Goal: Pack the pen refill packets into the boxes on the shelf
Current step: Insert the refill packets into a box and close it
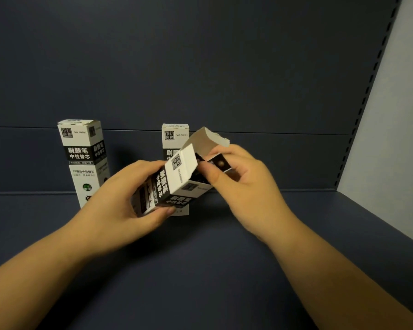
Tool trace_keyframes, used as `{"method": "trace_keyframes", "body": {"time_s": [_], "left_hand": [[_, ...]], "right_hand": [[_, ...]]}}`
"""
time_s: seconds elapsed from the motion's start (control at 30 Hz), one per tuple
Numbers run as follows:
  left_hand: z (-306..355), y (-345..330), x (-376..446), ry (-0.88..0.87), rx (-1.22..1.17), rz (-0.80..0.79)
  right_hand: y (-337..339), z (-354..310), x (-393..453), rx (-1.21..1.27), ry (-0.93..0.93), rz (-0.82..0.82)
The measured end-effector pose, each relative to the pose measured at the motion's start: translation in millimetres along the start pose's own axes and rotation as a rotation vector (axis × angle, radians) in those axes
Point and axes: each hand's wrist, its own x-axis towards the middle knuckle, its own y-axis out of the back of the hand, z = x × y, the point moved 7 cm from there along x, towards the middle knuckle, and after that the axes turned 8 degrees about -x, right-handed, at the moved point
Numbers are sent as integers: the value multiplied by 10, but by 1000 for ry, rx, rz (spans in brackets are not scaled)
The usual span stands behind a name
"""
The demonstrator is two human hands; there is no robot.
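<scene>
My left hand (119,198) grips a white-and-black refill box (174,184), tilted with its open end up and to the right. The box's top flap (205,139) stands raised. My right hand (246,184) pinches a dark refill packet (221,164) whose lower end sits in the box's mouth. Two more boxes of the same kind stand upright on the dark shelf (200,258): one at the left (84,160), and one in the middle (174,139) partly hidden behind the held box.
The shelf's dark back panel (200,67) rises behind the boxes. A slotted upright (367,91) runs along the right edge, with a pale wall (396,115) beyond it.
</scene>
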Motion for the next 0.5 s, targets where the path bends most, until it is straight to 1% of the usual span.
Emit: {"method": "trace_keyframes", "body": {"time_s": [0.13,0.17,0.2,0.33,0.37,0.47,0.5], "left_hand": [[-28,24,-6,13,-12,8],[-26,25,-7,15,-13,6],[-18,18,-6,15,-11,1],[-5,-12,1,17,28,-23],[-10,-9,2,21,32,-21],[-23,-1,-4,25,33,-22],[-20,-2,-6,24,34,-25]], "right_hand": [[118,-62,-1,67,63,121],[132,-70,1,58,72,130],[121,-66,3,39,69,115],[-33,26,-8,-34,-25,-49],[-27,28,-9,-30,-27,-43],[123,-19,12,13,15,106],[151,-16,14,22,17,129]]}}
